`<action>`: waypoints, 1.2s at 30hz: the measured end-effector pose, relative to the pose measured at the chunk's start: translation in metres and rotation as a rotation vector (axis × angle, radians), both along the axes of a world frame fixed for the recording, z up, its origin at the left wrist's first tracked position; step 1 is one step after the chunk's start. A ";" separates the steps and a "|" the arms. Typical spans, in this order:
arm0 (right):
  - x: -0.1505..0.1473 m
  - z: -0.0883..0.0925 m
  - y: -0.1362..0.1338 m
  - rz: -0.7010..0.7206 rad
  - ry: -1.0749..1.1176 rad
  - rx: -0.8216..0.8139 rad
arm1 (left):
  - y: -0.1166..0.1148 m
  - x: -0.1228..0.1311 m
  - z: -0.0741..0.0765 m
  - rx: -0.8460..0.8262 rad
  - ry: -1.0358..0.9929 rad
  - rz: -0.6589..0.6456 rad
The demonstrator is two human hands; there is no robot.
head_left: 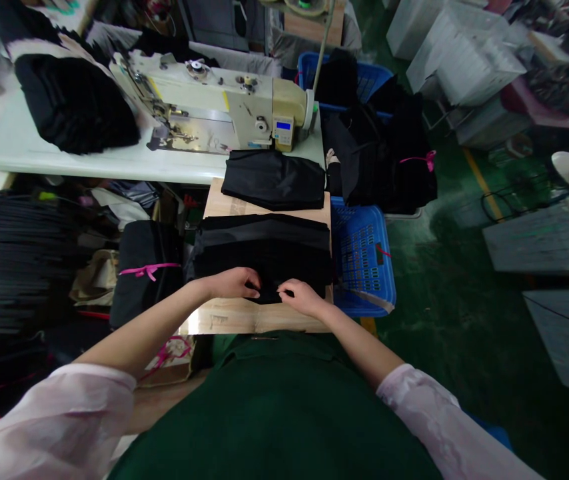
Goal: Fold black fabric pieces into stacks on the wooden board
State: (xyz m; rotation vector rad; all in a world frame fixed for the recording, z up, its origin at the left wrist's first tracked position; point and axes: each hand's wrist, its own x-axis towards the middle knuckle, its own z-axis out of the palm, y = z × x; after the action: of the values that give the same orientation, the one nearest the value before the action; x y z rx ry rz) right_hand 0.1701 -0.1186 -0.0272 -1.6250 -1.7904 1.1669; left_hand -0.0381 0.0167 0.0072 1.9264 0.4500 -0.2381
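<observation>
A stack of black fabric pieces (264,257) lies across the wooden board (229,320) in front of me. At its near edge my left hand (237,283) has its fingers curled down onto the cloth. My right hand (300,295) pinches the same near edge a little to the right, thumb and forefinger together. Between the two hands a short stretch of black cloth shows. Beyond the stack, a second pile of folded black fabric (274,179) rests on the board's far end, against the sewing machine table.
A sewing machine (249,107) stands on the white table (89,163), with black pieces (72,100) at its left. Right of the board is a blue basket (364,260); black bundles (384,153) sit behind it. A bundle tied with pink ribbon (147,270) lies at left.
</observation>
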 end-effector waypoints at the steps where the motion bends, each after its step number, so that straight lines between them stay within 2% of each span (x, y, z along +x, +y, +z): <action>1: -0.001 0.001 0.000 0.006 -0.020 0.007 | -0.001 0.000 -0.002 0.025 -0.002 -0.008; 4: -0.006 0.008 -0.002 -0.007 -0.076 0.054 | -0.001 0.002 -0.004 0.049 0.008 -0.034; 8: -0.012 0.021 -0.010 -0.031 -0.132 0.234 | 0.000 0.003 -0.005 0.057 0.026 -0.037; 12: -0.017 0.027 -0.015 0.124 -0.213 0.331 | 0.000 0.002 -0.007 0.052 0.042 0.001; 14: -0.019 0.025 -0.016 0.209 -0.267 0.349 | 0.001 0.002 -0.006 0.050 0.084 0.033; 16: -0.021 0.020 -0.016 0.228 -0.307 0.341 | 0.002 0.002 -0.005 0.048 0.118 0.079; 20: -0.024 0.011 -0.014 0.035 -0.255 0.241 | 0.003 0.002 0.001 0.049 0.121 0.147; 22: -0.023 0.011 -0.011 -0.053 -0.195 0.177 | 0.001 0.002 0.005 0.053 0.143 0.131; 25: -0.022 0.016 -0.005 -0.081 -0.158 0.130 | -0.003 0.001 0.009 0.083 0.159 0.068; 28: -0.024 0.025 -0.004 -0.093 -0.190 0.179 | -0.004 0.002 0.012 0.181 0.140 0.006; 31: -0.025 0.033 -0.009 -0.147 -0.266 0.307 | 0.001 0.005 0.014 0.290 0.116 0.025; 33: -0.026 0.034 -0.014 -0.095 -0.292 0.370 | 0.008 0.007 0.017 0.355 0.103 0.079; 36: -0.026 0.029 -0.016 0.112 -0.285 0.375 | 0.018 0.014 0.023 0.478 0.128 0.164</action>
State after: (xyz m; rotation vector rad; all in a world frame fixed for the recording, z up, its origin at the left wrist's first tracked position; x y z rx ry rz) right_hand 0.1444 -0.1343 0.0017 -1.5370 -2.1472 0.6096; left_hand -0.0243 0.0344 0.0303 2.3306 0.8035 -0.1550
